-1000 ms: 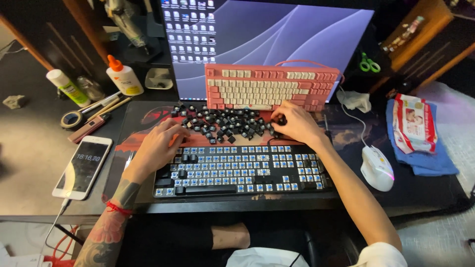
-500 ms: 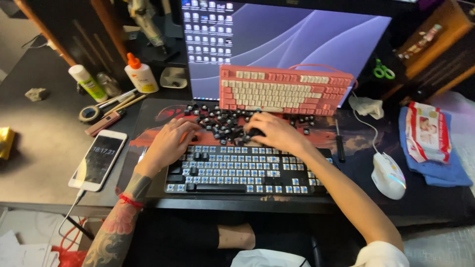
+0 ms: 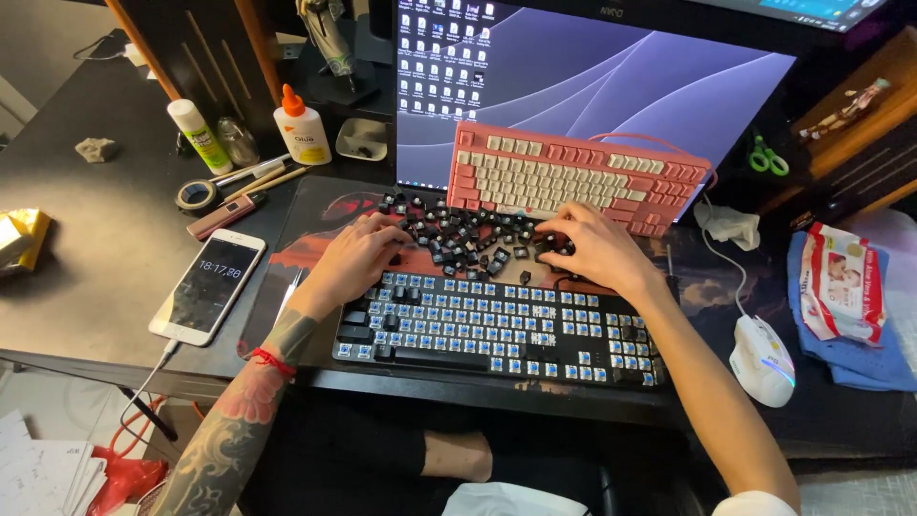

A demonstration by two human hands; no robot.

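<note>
**A:** Surface and backdrop?

**B:** Dark desk [image 3: 105,220], with a desk mat [image 3: 315,215] printed in red under the work. A monitor [image 3: 611,86] stands at the back, lit, showing a purple wallpaper and rows of icons.

**A:** Main items?

**B:** One black keyboard [image 3: 497,330] at the near edge — most keycaps off, blue switch stems exposed, a few dark caps seated. One heap of loose black keycaps [image 3: 468,234] lying between that board and a pink keyboard [image 3: 573,177], which leans tilted against the foot of the monitor.

**A:** Hands?

**B:** Left hand [image 3: 358,258]: palm down at the left edge of the heap, fingers curled into the caps; whether it pinches one, I cannot tell. Right hand [image 3: 592,248]: palm down at the right edge of the heap, fingers bent and loosely spread, tips among the caps; no grip on a single cap can be made out.

**A:** Left side of the desk?

**B:** One white phone [image 3: 208,285] on a cable, screen lit. One roll of tape [image 3: 198,196]. One glue bottle [image 3: 301,129] with an orange tip. One glue stick [image 3: 199,134]. A pink utility knife [image 3: 224,215].

**A:** Right side?

**B:** One white mouse [image 3: 762,358], wired. One pack of wipes [image 3: 841,282] lying on a blue cloth [image 3: 860,358]. Green-handled scissors [image 3: 767,158] — further back, beside the monitor.
</note>
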